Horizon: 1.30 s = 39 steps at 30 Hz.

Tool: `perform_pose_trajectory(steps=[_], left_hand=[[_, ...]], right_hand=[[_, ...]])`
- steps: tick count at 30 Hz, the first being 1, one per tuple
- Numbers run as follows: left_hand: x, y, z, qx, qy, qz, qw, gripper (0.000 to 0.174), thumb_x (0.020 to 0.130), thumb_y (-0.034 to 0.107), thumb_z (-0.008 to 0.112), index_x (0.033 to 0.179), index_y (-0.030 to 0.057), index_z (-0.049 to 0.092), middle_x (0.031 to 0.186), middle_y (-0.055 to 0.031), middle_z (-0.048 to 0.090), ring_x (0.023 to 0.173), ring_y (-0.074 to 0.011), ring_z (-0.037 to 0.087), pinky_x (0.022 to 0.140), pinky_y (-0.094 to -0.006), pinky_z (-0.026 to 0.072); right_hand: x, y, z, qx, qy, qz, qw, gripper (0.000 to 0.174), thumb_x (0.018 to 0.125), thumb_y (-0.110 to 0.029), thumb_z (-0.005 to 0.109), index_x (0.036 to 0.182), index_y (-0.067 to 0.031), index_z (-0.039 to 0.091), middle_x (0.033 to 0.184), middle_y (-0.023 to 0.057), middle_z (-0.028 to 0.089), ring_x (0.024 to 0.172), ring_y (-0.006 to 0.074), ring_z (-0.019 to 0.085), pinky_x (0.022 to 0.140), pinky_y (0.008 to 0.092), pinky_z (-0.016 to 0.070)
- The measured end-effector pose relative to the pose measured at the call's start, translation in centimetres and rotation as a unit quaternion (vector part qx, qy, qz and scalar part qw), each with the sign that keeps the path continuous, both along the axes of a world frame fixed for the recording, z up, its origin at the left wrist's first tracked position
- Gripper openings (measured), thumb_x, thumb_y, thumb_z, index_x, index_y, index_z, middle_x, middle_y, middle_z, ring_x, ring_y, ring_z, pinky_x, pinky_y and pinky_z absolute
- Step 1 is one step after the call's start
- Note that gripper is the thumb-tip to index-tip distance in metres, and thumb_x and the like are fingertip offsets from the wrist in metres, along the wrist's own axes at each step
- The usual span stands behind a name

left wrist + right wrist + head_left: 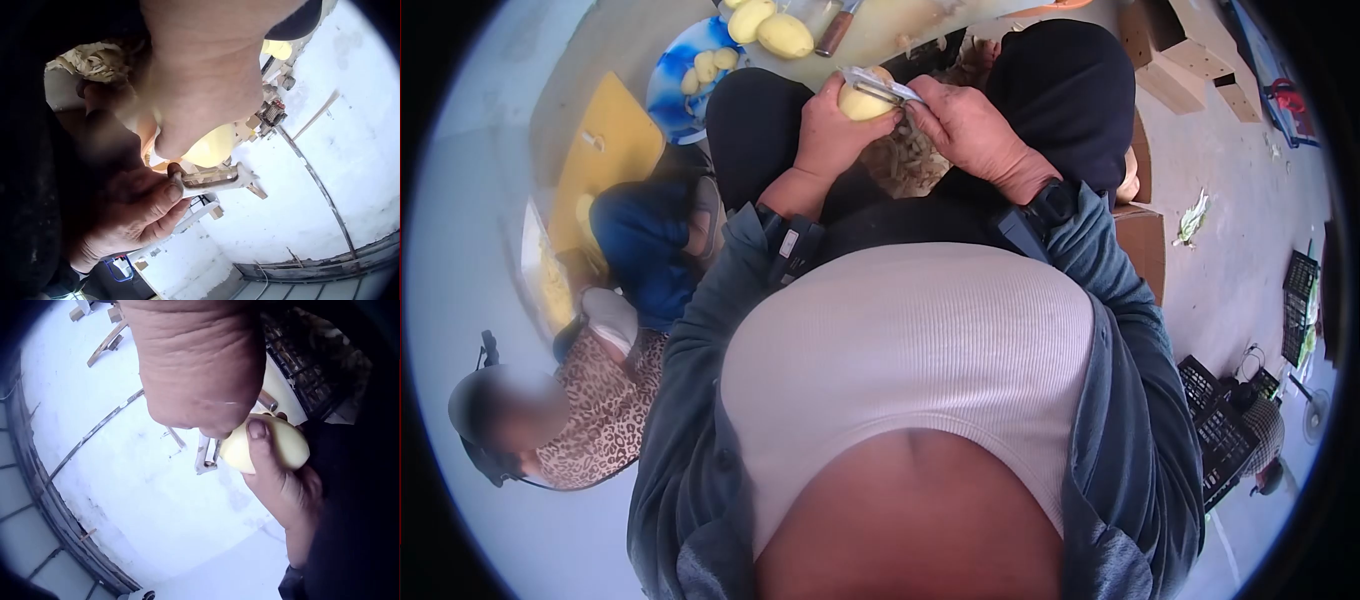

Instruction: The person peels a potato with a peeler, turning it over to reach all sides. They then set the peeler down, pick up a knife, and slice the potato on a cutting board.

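Note:
Between my knees my left hand [828,138] grips a potato [863,104], its fingers on one side and thumb on the other. The right wrist view shows the potato [287,445] pale yellow and smooth, with a brownish patch still on top in the head view. My right hand [972,128] holds a peeler [878,84] by its handle, the peeler's head lying across the potato. In the left wrist view the peeler [215,183] has a pale frame, right beside the potato [214,147]. Peelings [908,160] lie below both hands.
Peeled potatoes [785,36] and a wooden-handled knife [834,32] lie ahead on a wet surface. A blue and white basin [668,85] holds several small potatoes at the left. Another person [600,400] sits at my left. Cardboard boxes [1190,50] and black crates [1220,440] stand at the right.

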<state>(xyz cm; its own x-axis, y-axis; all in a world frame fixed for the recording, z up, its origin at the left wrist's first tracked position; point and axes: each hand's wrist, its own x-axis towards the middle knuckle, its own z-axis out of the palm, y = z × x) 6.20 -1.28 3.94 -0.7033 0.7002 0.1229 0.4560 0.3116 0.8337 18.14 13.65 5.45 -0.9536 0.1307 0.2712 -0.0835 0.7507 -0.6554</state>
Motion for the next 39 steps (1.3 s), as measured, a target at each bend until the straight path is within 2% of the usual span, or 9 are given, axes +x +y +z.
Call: perform_pose_trajectory(steps=[7,19,23,25,26,28,29,30,39], left_hand=[[0.3,-0.3,1.2,0.024,0.018,-0.04,0.999,0.062,0.062,0.024,0.083,0.11,-0.0027,0.055,0.094,-0.0115,0.065,0.085,-0.0168,0.062,0.08,-0.0301,0.0494],[-0.6,-0.2,0.4,0.078,-0.115,-0.032,0.99,0.06,0.064,0.02,0.083,0.112,-0.0022,0.055,0.096,-0.0073,0.064,0.086,-0.0122,0.059,0.08,-0.0264,0.0482],[-1.0,-0.4,-0.2,0.073,-0.136,-0.022,0.988,0.06,0.062,0.023,0.084,0.109,-0.0015,0.057,0.092,-0.0086,0.065,0.083,-0.0123,0.06,0.08,-0.0277,0.0492],[-1.0,-0.5,-0.4,0.073,-0.163,-0.031,0.983,0.059,0.062,0.022,0.083,0.109,-0.0017,0.057,0.093,-0.0082,0.065,0.083,-0.0122,0.06,0.079,-0.0274,0.0492],[-1.0,-0.5,-0.5,0.074,-0.189,-0.04,0.978,0.059,0.063,0.021,0.083,0.109,-0.0019,0.057,0.093,-0.0079,0.065,0.083,-0.0121,0.061,0.079,-0.0272,0.0492],[-1.0,-0.5,-0.9,0.091,-0.26,-0.054,0.96,0.056,0.064,0.019,0.082,0.109,-0.0013,0.057,0.093,-0.0077,0.065,0.084,-0.0126,0.061,0.078,-0.027,0.0495],[-0.9,-0.5,-0.8,0.108,-0.328,-0.067,0.936,0.054,0.065,0.018,0.081,0.11,-0.0007,0.057,0.093,-0.0076,0.064,0.084,-0.013,0.061,0.077,-0.0268,0.0499],[-0.8,-0.5,-0.6,0.108,-0.328,-0.068,0.936,0.054,0.065,0.018,0.081,0.11,-0.0007,0.057,0.093,-0.0076,0.064,0.084,-0.013,0.061,0.077,-0.0268,0.0499],[-1.3,-0.9,0.2,0.153,-0.559,-0.134,0.804,0.055,0.076,0.025,0.071,0.12,0.0046,0.045,0.096,-0.0143,0.061,0.078,-0.0224,0.064,0.062,-0.0314,0.054]], right_hand=[[-0.7,1.8,-2.9,0.078,-0.133,-0.097,0.983,0.015,0.09,-0.018,0.05,0.09,-0.0028,0.046,0.069,0.0221,0.057,0.068,0.0419,0.057,0.06,0.0486,0.0465],[-0.7,0.5,0.5,-0.14,-0.038,-0.069,0.987,0.017,0.093,-0.018,0.052,0.096,-0.0012,0.052,0.064,0.017,0.051,0.056,0.0316,0.051,0.057,0.0357,0.0442],[-0.6,0.3,0.1,-0.124,-0.017,-0.021,0.992,0.021,0.09,-0.021,0.054,0.091,-0.0008,0.051,0.07,0.0203,0.057,0.065,0.0376,0.057,0.06,0.0418,0.0455],[-0.4,0.4,-0.6,-0.207,-0.004,-0.041,0.977,0.019,0.095,-0.022,0.05,0.099,-0.0038,0.054,0.062,0.0019,0.049,0.051,0.0128,0.048,0.049,0.0266,0.039],[-0.4,0.5,0.7,-0.441,-0.084,-0.085,0.889,0.021,0.096,-0.024,0.048,0.099,-0.0043,0.055,0.064,-0.0033,0.047,0.054,0.0058,0.045,0.049,0.0229,0.0363],[-0.7,1.8,-0.6,-0.524,-0.064,-0.148,0.836,0.021,0.095,-0.023,0.048,0.099,-0.003,0.056,0.064,0.0,0.049,0.057,0.0082,0.049,0.052,0.0258,0.0403],[-0.8,1.7,-0.9,-0.188,-0.002,-0.164,0.968,0.02,0.094,-0.021,0.05,0.096,-0.002,0.055,0.065,0.0068,0.052,0.057,0.0163,0.052,0.057,0.031,0.0445],[-0.6,1.5,-1.1,-0.088,-0.061,-0.131,0.985,0.017,0.088,-0.017,0.053,0.09,0.0001,0.052,0.077,0.0229,0.061,0.073,0.0407,0.06,0.065,0.0444,0.0479],[-0.4,1.2,0.6,-0.163,-0.024,-0.107,0.981,0.016,0.087,-0.018,0.054,0.088,-0.0029,0.051,0.07,0.0197,0.059,0.071,0.0392,0.058,0.062,0.0448,0.0469]])
